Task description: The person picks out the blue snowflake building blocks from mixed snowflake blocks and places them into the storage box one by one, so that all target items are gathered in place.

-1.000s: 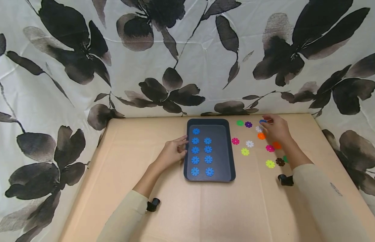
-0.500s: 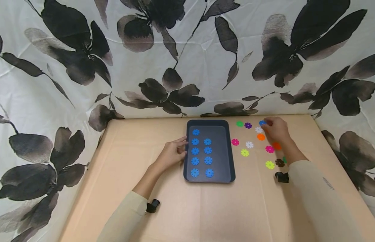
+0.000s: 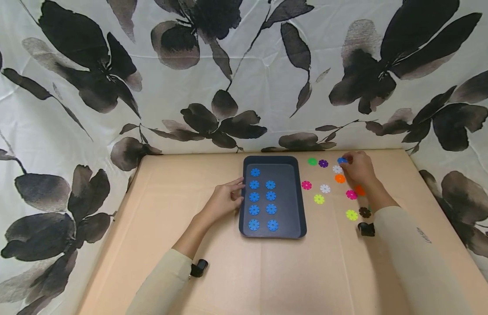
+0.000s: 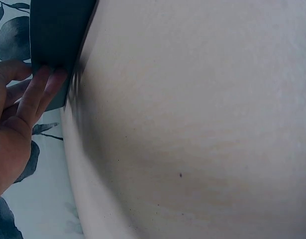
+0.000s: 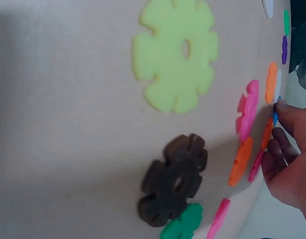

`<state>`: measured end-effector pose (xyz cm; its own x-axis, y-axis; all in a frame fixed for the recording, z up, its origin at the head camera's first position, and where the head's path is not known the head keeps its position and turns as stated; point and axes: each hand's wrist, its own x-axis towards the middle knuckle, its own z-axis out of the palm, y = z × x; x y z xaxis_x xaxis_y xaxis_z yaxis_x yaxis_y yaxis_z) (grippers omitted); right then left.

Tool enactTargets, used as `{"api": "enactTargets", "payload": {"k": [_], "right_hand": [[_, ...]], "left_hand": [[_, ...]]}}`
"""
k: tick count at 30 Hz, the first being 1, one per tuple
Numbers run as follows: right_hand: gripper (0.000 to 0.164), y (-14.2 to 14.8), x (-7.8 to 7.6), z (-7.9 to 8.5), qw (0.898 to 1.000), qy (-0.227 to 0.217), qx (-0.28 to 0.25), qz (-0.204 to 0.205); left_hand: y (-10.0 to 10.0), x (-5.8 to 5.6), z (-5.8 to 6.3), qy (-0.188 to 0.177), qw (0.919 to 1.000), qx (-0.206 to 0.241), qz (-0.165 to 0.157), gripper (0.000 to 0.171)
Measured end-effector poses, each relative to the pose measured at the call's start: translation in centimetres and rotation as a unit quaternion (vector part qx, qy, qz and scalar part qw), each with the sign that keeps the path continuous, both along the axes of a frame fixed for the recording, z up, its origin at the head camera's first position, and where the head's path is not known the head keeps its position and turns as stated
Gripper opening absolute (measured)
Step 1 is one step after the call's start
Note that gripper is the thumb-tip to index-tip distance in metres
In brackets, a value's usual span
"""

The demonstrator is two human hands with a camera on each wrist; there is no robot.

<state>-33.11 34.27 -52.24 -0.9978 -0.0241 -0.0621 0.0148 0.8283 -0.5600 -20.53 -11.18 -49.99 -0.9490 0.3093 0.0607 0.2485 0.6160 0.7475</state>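
Several blue notched plastic discs [image 3: 270, 196] lie in two columns in a dark grey baking tray [image 3: 291, 197]; the left column has one more. My left hand [image 3: 224, 197] is at the tray's left side, its fingertips touching the outer wall [image 4: 55, 45]. Beyond the tray's right side, my right hand [image 3: 360, 168] pinches another blue disc [image 3: 341, 160] at its edge, close to the table. The right wrist view shows only a sliver of that blue disc [image 5: 275, 118] by the thumb; the fingers hide the rest.
Loose discs lie right of the tray: pink [image 3: 306, 185], white [image 3: 325, 188], orange [image 3: 340, 178], purple [image 3: 323, 163], yellow [image 3: 352, 215] and brown [image 3: 364, 212]. A green disc [image 5: 184, 222] partly underlies the brown one. A floral cloth [image 3: 244, 78] hangs behind the table.
My right hand stays by the same blue disc and shifts only slightly, its forearm drawing a little to the left. My left hand and the tray hold still.
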Motion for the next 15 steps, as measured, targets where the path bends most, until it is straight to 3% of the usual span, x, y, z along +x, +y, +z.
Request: {"api": "enactTargets", "payload": {"k": [15], "right_hand": [[0.032,0.29,-0.98,0.69,0.997,-0.075,-0.019,0.021]], "left_hand": [[-0.19,-0.28,-0.05,-0.007,1.0000,0.002,-0.001,0.043]]}}
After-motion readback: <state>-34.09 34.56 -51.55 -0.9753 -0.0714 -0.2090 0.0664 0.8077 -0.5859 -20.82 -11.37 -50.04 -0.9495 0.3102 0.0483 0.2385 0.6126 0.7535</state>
